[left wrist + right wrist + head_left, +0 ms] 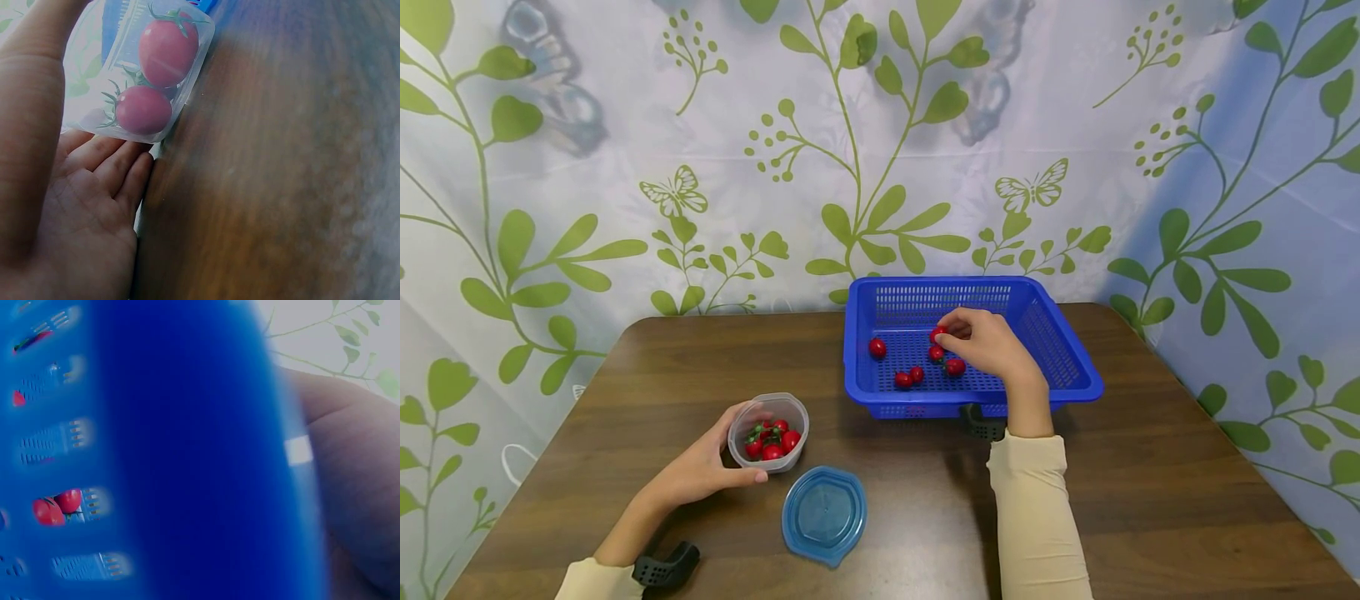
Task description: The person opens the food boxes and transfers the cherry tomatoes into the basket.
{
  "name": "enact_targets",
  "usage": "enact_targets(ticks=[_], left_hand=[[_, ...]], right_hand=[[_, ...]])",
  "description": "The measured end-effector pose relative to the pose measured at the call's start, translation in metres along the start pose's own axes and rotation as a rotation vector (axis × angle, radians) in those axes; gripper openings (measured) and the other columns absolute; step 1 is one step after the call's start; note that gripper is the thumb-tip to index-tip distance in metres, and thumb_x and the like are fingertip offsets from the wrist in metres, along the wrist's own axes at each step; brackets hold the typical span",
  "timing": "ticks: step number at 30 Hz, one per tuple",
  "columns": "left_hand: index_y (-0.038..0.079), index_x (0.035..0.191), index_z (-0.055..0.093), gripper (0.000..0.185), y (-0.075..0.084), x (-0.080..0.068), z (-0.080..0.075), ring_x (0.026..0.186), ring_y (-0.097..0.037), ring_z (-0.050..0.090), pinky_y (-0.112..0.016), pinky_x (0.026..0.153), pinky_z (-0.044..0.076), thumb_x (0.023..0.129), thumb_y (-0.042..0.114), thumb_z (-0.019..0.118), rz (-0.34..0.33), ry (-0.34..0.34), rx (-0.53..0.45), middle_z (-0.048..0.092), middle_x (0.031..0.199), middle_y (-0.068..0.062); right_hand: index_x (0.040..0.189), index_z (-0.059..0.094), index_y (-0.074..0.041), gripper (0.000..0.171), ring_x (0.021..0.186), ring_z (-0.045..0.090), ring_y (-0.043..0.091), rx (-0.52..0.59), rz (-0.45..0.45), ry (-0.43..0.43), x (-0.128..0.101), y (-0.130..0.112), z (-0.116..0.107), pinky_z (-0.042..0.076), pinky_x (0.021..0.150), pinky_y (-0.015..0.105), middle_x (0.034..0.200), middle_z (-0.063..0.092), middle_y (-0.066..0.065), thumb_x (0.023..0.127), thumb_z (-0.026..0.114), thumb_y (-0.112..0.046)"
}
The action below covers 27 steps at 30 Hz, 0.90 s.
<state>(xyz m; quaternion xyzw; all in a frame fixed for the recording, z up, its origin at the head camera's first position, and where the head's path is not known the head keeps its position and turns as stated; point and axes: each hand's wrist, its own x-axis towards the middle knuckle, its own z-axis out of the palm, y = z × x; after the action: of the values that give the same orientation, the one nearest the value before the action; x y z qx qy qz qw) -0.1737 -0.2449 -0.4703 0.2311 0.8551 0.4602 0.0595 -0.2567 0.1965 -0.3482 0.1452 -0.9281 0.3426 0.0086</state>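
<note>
Inside the blue basket [1052, 333], my right hand [988, 340] pinches a red cherry tomato [938, 333] between thumb and fingers. Several more tomatoes lie on the basket floor, among them one tomato [877, 348] at the left. My left hand [711, 462] holds a clear plastic container [802, 414] on the table, fingers along its left side and thumb at the front. Red tomatoes [772, 452] with green stems sit in the container; two tomatoes [167, 53] show through its wall in the left wrist view. In the right wrist view the basket wall [187, 450] hides the right fingertips.
A blue lid [825, 515] lies flat on the brown wooden table [917, 508], to the front right of the container. The basket stands near the table's back edge. Behind hangs a pale curtain [715, 167] with green leaves. Each wrist wears a black strap mount [667, 567].
</note>
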Motion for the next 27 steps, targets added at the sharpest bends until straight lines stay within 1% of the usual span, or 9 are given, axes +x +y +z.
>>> enact_targets(ticks=[1, 2, 3, 5, 10, 15, 18, 21, 27], left_hand=[[0.022, 0.157, 0.032, 0.091, 0.000, 0.000, 0.000, 0.142, -0.028, 0.045, -0.041, 0.117, 0.035, 0.084, 0.027, 0.086, -0.001, 0.000, 0.000, 0.052, 0.153, -0.003], [0.023, 0.157, 0.032, 0.091, 0.000, 0.000, 0.000, 0.143, -0.027, 0.045, -0.036, 0.117, 0.035, 0.084, 0.028, 0.086, -0.009, 0.001, -0.003, 0.052, 0.153, -0.002], [0.022, 0.157, 0.032, 0.090, 0.000, 0.000, 0.000, 0.142, -0.028, 0.045, -0.038, 0.117, 0.035, 0.084, 0.027, 0.086, -0.004, 0.000, 0.000, 0.052, 0.153, -0.003], [0.022, 0.157, 0.032, 0.090, 0.000, 0.000, 0.000, 0.143, -0.028, 0.045, -0.033, 0.116, 0.034, 0.084, 0.028, 0.086, -0.007, 0.000, -0.001, 0.052, 0.153, -0.003], [0.022, 0.157, 0.031, 0.091, 0.001, 0.000, 0.000, 0.143, -0.027, 0.046, -0.035, 0.117, 0.034, 0.084, 0.028, 0.086, -0.002, 0.000, 0.006, 0.052, 0.153, -0.002], [0.025, 0.157, 0.031, 0.092, 0.002, 0.000, 0.000, 0.143, -0.024, 0.045, -0.051, 0.117, 0.033, 0.084, 0.029, 0.086, -0.014, 0.004, 0.017, 0.052, 0.152, 0.001], [0.022, 0.157, 0.031, 0.092, 0.001, 0.000, 0.000, 0.143, -0.029, 0.045, -0.062, 0.115, 0.031, 0.084, 0.028, 0.086, 0.000, 0.004, 0.012, 0.052, 0.152, -0.003], [0.019, 0.157, 0.030, 0.092, 0.001, 0.001, 0.000, 0.142, -0.033, 0.045, -0.069, 0.113, 0.029, 0.084, 0.027, 0.085, 0.007, 0.003, 0.005, 0.052, 0.152, -0.006], [0.022, 0.156, 0.031, 0.091, 0.001, 0.000, 0.000, 0.143, -0.030, 0.044, -0.071, 0.114, 0.027, 0.083, 0.028, 0.086, -0.001, 0.002, -0.023, 0.052, 0.153, -0.003]], right_hand=[[0.119, 0.069, -0.004, 0.027, 0.109, 0.068, 0.030, 0.003, 0.000, -0.001, 0.000, 0.001, 0.000, 0.053, 0.098, 0.049, 0.114, 0.073, 0.013, 0.100, 0.067, -0.024], [0.120, 0.068, -0.004, 0.028, 0.109, 0.068, 0.031, 0.005, -0.004, -0.004, 0.000, 0.001, -0.001, 0.053, 0.098, 0.050, 0.115, 0.073, 0.014, 0.100, 0.067, -0.023], [0.122, 0.068, -0.003, 0.030, 0.110, 0.068, 0.031, 0.007, -0.008, -0.006, 0.000, 0.001, -0.001, 0.052, 0.099, 0.050, 0.115, 0.072, 0.014, 0.101, 0.066, -0.023], [0.123, 0.067, -0.002, 0.031, 0.110, 0.068, 0.031, 0.009, -0.010, -0.008, 0.000, 0.002, -0.001, 0.052, 0.099, 0.050, 0.116, 0.072, 0.014, 0.101, 0.066, -0.023], [0.122, 0.068, -0.003, 0.030, 0.109, 0.068, 0.030, 0.001, -0.016, -0.001, 0.001, 0.003, 0.000, 0.053, 0.098, 0.049, 0.115, 0.073, 0.013, 0.101, 0.067, -0.024], [0.122, 0.069, -0.006, 0.030, 0.108, 0.068, 0.028, 0.002, -0.028, 0.021, 0.003, 0.000, 0.003, 0.053, 0.098, 0.048, 0.114, 0.073, 0.011, 0.100, 0.068, -0.026], [0.122, 0.069, -0.007, 0.031, 0.108, 0.068, 0.027, 0.018, -0.048, 0.029, 0.004, -0.005, 0.006, 0.053, 0.099, 0.048, 0.114, 0.073, 0.010, 0.099, 0.069, -0.027], [0.123, 0.069, -0.007, 0.031, 0.108, 0.069, 0.026, 0.035, -0.073, 0.029, 0.006, -0.012, 0.010, 0.053, 0.099, 0.047, 0.114, 0.073, 0.009, 0.100, 0.069, -0.027], [0.122, 0.069, -0.007, 0.028, 0.108, 0.069, 0.025, 0.061, -0.138, 0.015, 0.012, -0.029, 0.021, 0.053, 0.101, 0.046, 0.115, 0.074, 0.008, 0.099, 0.069, -0.024]])
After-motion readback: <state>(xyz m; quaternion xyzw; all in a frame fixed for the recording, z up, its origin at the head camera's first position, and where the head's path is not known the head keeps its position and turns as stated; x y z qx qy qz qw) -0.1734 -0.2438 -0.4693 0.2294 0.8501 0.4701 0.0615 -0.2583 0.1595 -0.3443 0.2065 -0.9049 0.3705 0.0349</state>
